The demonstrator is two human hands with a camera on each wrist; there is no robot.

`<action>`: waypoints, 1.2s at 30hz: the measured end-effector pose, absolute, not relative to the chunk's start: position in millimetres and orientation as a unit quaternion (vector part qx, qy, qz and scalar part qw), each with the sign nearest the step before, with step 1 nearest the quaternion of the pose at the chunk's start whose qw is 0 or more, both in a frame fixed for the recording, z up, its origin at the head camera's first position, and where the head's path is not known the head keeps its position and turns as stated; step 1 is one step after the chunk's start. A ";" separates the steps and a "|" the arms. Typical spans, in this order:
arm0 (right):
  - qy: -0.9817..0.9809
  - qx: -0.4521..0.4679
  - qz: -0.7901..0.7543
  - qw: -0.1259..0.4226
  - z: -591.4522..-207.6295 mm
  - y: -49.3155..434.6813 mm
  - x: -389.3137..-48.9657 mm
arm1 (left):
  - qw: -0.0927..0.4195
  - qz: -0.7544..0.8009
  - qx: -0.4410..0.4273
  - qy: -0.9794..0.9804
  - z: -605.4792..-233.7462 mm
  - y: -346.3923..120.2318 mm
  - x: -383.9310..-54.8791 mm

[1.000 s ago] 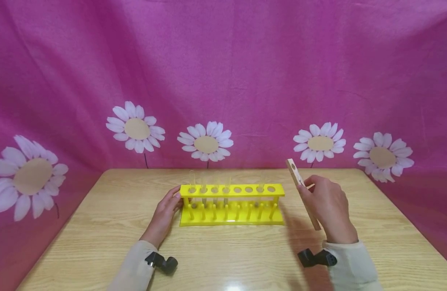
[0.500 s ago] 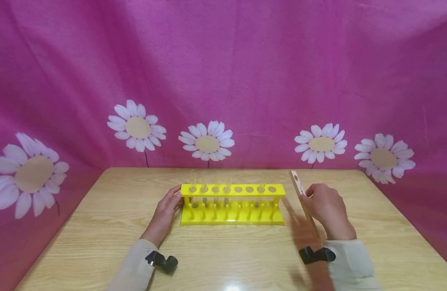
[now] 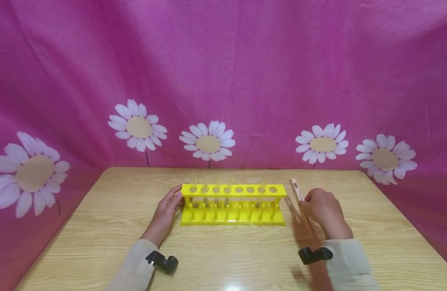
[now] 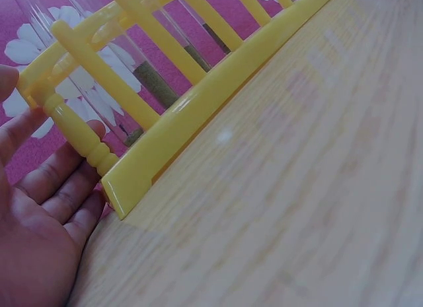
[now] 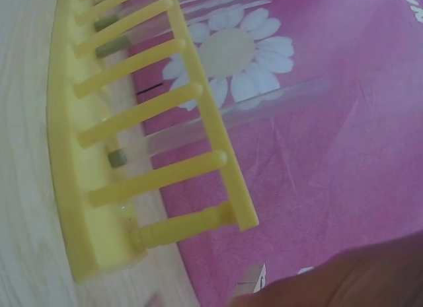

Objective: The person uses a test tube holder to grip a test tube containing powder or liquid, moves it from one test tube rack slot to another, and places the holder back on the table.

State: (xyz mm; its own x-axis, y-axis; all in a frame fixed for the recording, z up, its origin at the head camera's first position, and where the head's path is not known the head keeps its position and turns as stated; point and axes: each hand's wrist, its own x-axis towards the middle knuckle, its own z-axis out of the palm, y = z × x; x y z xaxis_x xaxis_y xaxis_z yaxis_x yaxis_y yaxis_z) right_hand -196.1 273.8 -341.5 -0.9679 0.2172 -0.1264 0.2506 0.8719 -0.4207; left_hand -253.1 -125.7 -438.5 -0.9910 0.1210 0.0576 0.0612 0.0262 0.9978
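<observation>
A yellow test tube rack (image 3: 233,221) stands on the table. Several clear test tubes (image 4: 155,82) fill its left holes, and a single test tube (image 5: 178,135) stands near its right end. Greenish-brown matter lies at the bottom of the tubes. My left hand (image 3: 166,212) holds the rack's left end, thumb at the top bar and fingers reaching behind the end post (image 4: 76,132). To the right of the rack, my right hand (image 3: 327,211) pinches a wooden test tube holder (image 3: 296,190), slanted with its holed end away from me. Only a bit of that holder shows in the right wrist view.
The wood-grain table (image 3: 223,254) runs back to a pink curtain (image 3: 245,81) printed with white daisies. A black wrist camera (image 3: 161,262) sits on the left sleeve, and another wrist camera (image 3: 315,255) on the right one.
My right hand has come down towards the table with the wooden holder, shifting slightly left. The rack, its tubes and my left hand keep their places.
</observation>
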 end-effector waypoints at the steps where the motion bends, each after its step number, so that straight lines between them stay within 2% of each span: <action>1: 0.967 0.120 -0.222 0.039 -342.9 274.4 -196.8 | 0.021 0.694 0.063 0.717 -438.7 -125.8 -253.2; 15: 0.969 0.110 -0.215 0.054 -357.2 285.3 -196.9 | 0.022 0.694 0.058 0.718 -439.7 -123.6 -253.2; 24: 0.965 0.117 -0.219 0.085 -362.4 288.8 -198.1 | 0.021 0.695 0.066 0.716 -439.9 -123.9 -253.1; 36: 0.965 0.119 -0.215 0.092 -367.6 291.5 -198.0 | 0.017 0.694 0.080 0.715 -441.1 -124.7 -253.3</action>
